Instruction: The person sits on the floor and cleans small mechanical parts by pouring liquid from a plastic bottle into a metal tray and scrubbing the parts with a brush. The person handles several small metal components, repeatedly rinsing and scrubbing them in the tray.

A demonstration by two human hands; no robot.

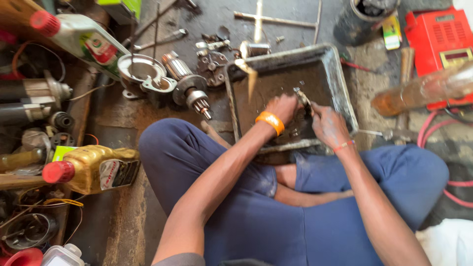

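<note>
I sit cross-legged on the floor in blue trousers. Both hands are over a dirty square metal tray [345, 93] in front of my knees. My left hand [282, 107], with an orange band on its wrist, and my right hand [327, 124], with a thin red band, hold a small greasy metal part [302, 96] between them above the tray's oily bottom. Which fingers grip it is hard to tell. A brush [248, 75] leans on the tray's far-left corner.
A starter-motor armature [189, 88] and a round metal housing [143, 74] lie left of the tray. Two oil bottles with red caps [91, 168] [79, 37] sit at left among motor parts. A red box-shaped device [441, 42] and pink hoses [433, 130] are at right.
</note>
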